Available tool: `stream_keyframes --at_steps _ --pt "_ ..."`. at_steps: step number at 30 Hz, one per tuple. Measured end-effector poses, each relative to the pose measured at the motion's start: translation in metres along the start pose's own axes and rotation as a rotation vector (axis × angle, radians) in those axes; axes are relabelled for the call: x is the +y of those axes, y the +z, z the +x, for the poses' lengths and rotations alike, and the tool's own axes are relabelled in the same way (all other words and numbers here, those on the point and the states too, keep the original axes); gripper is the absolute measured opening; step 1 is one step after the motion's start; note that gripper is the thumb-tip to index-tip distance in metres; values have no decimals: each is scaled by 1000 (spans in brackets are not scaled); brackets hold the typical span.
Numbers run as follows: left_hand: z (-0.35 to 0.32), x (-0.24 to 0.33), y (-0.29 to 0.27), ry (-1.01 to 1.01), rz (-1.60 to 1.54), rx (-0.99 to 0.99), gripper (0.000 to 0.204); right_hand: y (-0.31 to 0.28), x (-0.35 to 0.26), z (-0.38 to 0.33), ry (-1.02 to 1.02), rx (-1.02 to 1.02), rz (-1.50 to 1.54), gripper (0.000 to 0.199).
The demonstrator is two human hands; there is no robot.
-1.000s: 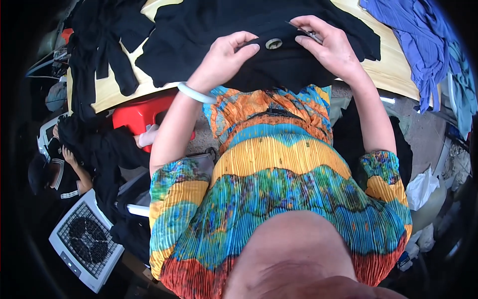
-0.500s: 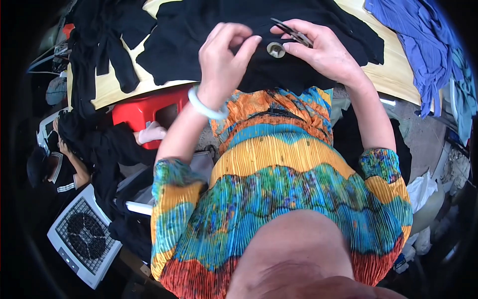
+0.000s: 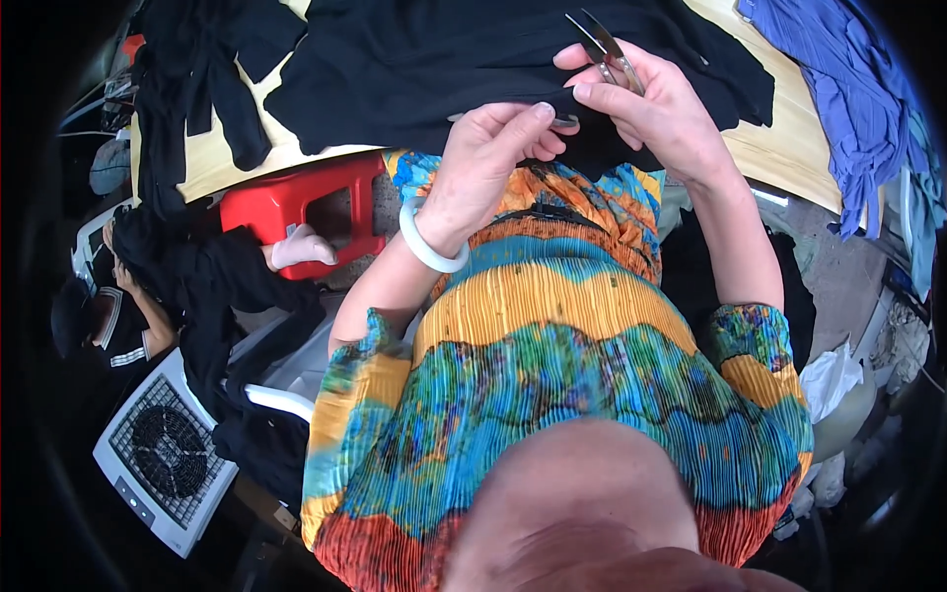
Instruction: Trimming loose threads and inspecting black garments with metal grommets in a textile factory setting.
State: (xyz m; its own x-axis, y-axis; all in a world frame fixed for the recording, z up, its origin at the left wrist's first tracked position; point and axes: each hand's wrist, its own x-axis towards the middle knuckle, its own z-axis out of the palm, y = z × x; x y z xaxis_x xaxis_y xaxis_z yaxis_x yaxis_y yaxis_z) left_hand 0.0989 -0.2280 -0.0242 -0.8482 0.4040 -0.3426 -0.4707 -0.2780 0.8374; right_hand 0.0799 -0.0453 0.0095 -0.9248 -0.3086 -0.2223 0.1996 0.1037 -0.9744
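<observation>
Left hand (image 3: 490,148) pinches the black garment (image 3: 473,69) edge; right hand (image 3: 646,104) grips thread snips (image 3: 602,44), better cutting close, fabric kept taut.

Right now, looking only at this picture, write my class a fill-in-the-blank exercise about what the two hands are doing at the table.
1. The right hand holds a small pair of metal ____ above the cloth.
2. Both hands grip the edge of a ____ garment spread on the table.
3. A white ____ sits on the wrist of the left hand.
4. Below the table's edge, left of the person, stands a ____ plastic stool.

Missing words: snips; black; bangle; red
</observation>
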Motion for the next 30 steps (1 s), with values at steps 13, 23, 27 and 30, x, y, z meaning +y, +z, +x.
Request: stream_keyframes --at_steps 13,23,27,30 --pt "-4 -5 -1 91 24 8 20 3 1 2 -151 -33 -140 28" --pt "-20 4 -25 765 826 419 36 -4 -1 14 -114 -94 -307 15" --pt "-12 25 -62 589 1119 238 34 -8 -10 17 -53 -116 -312 17" --pt "-6 46 -79 101 887 106 22 -9 -14 20 19 -121 -289 19"
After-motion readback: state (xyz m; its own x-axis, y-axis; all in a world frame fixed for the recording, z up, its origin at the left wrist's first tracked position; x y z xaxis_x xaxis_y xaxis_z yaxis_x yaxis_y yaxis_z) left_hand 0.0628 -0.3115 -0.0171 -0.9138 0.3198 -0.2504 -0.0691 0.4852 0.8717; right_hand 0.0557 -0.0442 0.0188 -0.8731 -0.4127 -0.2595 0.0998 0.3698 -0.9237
